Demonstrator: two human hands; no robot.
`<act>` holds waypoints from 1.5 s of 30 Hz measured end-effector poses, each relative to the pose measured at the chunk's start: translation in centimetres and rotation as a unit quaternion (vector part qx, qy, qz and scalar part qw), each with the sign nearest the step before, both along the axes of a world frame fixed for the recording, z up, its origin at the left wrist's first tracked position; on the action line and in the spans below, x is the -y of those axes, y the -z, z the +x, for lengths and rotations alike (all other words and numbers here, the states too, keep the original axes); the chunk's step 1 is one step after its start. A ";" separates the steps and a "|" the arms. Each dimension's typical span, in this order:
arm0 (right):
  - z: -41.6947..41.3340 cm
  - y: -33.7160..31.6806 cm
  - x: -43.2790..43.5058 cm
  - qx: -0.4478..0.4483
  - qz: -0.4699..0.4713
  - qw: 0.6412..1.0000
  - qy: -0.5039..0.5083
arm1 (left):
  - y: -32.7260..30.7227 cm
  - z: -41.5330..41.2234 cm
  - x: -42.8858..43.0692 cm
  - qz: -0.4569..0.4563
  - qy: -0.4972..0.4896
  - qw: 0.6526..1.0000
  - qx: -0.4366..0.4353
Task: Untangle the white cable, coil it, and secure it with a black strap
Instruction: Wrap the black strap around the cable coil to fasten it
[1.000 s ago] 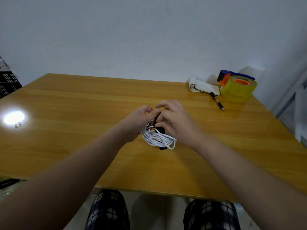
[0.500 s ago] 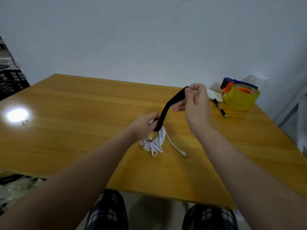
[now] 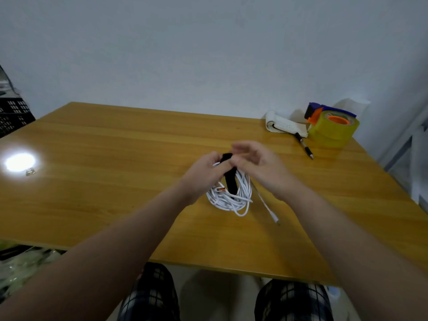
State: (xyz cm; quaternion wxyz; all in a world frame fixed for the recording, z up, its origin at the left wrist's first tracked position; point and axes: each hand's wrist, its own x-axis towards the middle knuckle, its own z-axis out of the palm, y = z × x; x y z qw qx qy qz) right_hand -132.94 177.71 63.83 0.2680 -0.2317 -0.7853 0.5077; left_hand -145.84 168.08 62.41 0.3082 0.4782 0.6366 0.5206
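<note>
white cable (image 3: pixel 231 200): coiled mid-tabletop (image 3: pixel 115 158), one loose end trailing right toward the near edge.
black strap (image 3: pixel 231 181): draped over the coil's far side, between both hands.
left hand (image 3: pixel 203 179): fingers curled on the coil just beside the strap.
right hand (image 3: pixel 259 165): blurred at the strap's top; cannot tell whether it pinches it.
far right corner: tape roll (image 3: pixel 333 129), notepad (image 3: pixel 286 126), pen (image 3: pixel 304 147).

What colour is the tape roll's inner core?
Orange core, inside the yellowish tape roll; the head view shows it best.
</note>
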 end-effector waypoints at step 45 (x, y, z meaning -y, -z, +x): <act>-0.1 1.0 1.7 0.113 -0.003 0.992 -0.060 | -0.2 0.4 -1.0 -0.038 -0.079 0.986 -0.141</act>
